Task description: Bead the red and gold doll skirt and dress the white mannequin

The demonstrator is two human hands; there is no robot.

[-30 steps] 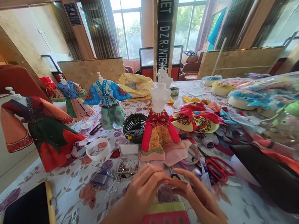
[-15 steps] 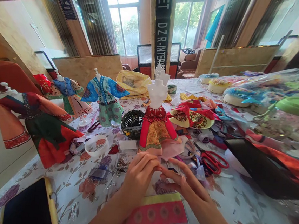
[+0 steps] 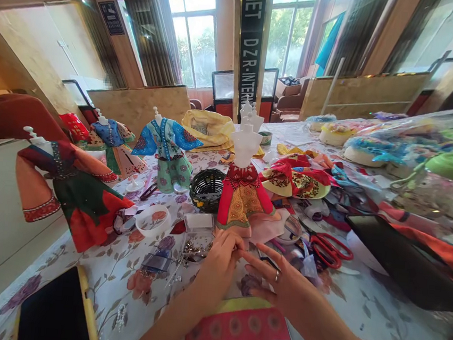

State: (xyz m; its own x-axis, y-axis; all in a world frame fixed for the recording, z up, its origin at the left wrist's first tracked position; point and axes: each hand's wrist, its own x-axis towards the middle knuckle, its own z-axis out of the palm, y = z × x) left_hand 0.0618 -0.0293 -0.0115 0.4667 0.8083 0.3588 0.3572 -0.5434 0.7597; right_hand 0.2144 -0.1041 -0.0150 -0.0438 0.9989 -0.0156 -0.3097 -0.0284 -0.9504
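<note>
My left hand (image 3: 219, 263) is closed, its fingers curled and pressed together at the tips. Whatever they hold, if anything, is too small to make out. My right hand (image 3: 282, 279), with a ring on one finger, has its fingers stretched and spread. One of its fingertips meets the fingers of my left hand. Just behind both hands stands a white mannequin (image 3: 245, 145) in a red and gold skirt (image 3: 240, 211). A pink and yellow fabric strip (image 3: 241, 326) lies flat below my wrists. Beads in a clear box (image 3: 196, 246) sit left of my left hand.
Dressed mannequins (image 3: 64, 186) stand on the left. A black basket (image 3: 206, 189) and white ring (image 3: 152, 220) are in the middle. Red-handled scissors (image 3: 329, 249), fabric scraps and a black flat object (image 3: 405, 262) lie on the right. A phone (image 3: 56, 308) is at front left.
The whole view has shifted slightly, so things sit a little further right and lower. My right hand has turned a little, its ring now showing. The hands still meet at the fingertips.
</note>
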